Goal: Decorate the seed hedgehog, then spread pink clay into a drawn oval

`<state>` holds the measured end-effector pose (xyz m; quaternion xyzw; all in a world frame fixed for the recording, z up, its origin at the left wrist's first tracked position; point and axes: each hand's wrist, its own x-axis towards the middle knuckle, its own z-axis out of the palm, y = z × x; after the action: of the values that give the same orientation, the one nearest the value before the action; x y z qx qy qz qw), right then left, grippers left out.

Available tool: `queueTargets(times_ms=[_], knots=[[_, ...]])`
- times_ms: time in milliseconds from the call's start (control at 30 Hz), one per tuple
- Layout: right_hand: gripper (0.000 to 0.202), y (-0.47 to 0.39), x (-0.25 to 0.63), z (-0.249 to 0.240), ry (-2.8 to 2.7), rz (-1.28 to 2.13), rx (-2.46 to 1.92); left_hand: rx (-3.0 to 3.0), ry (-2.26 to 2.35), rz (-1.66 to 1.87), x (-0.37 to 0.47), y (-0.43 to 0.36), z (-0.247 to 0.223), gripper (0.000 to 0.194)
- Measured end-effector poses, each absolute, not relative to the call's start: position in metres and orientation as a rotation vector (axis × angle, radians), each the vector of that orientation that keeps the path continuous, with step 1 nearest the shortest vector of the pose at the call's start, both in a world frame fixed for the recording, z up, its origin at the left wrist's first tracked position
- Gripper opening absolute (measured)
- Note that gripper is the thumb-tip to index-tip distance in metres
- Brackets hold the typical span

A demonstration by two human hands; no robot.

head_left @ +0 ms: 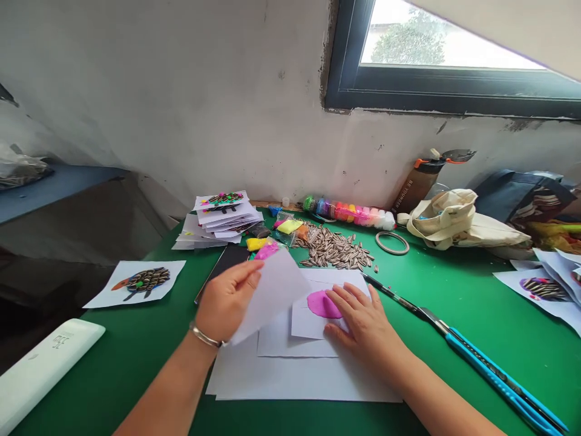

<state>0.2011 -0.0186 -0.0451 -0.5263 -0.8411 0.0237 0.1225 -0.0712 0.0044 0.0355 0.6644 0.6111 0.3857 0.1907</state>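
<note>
My left hand [230, 297] pinches a white sheet of paper [278, 290] by its left edge and holds it tilted above the stack. My right hand [361, 318] lies with fingers spread over a small white card [308, 328]. Its fingertips touch the right side of a flat pink clay oval [321, 304] on that card, hiding part of it. Beneath are larger white sheets [254, 380] on the green table [481, 297].
Behind the papers lies a heap of sunflower seeds [336, 247], with clay packets [290, 226] beside it. Finished seed pictures [147, 283] lie at left. A long blue-handled tool [490, 369] stretches along the right. A bottle [417, 184] and a cloth bag [447, 218] stand against the wall.
</note>
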Motion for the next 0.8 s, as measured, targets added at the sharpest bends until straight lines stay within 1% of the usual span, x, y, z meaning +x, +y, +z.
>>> queueTargets(times_ms=[67,133,200,267,400,500,633,733,800], knots=[[0.062,-0.018,0.203,-0.046,-2.395,0.012,-1.485,1.86,1.546,1.062,-0.054,-0.002,0.031,0.029],[0.078,-0.019,0.204,-0.044,-2.302,-0.077,-1.391,1.961,1.366,1.084,-0.03,-0.006,0.028,0.025],[0.087,-0.021,0.204,-0.039,-2.214,-0.149,-1.281,2.048,1.221,1.104,-0.009,-0.007,0.027,0.025],[0.087,-0.024,0.203,-0.033,-2.137,-0.178,-1.206,2.092,1.139,1.102,0.004,-0.002,0.025,0.027],[0.087,-0.028,0.203,-0.024,-2.019,-0.149,-1.183,2.125,1.126,1.067,0.01,0.006,0.017,0.026],[0.078,-0.029,0.205,-0.022,-2.13,-0.179,-1.122,2.143,1.119,1.073,0.005,0.001,0.016,0.027],[0.058,-0.029,0.205,-0.022,-2.305,-0.183,-0.994,2.23,1.182,1.167,-0.026,-0.01,0.036,0.025],[0.049,-0.028,0.203,-0.022,-2.32,-0.177,-1.001,2.28,1.615,1.199,-0.075,0.002,0.049,0.029],[0.048,-0.028,0.201,-0.022,-2.323,-0.166,-0.99,2.306,1.959,0.97,-0.109,0.022,0.047,0.035]])
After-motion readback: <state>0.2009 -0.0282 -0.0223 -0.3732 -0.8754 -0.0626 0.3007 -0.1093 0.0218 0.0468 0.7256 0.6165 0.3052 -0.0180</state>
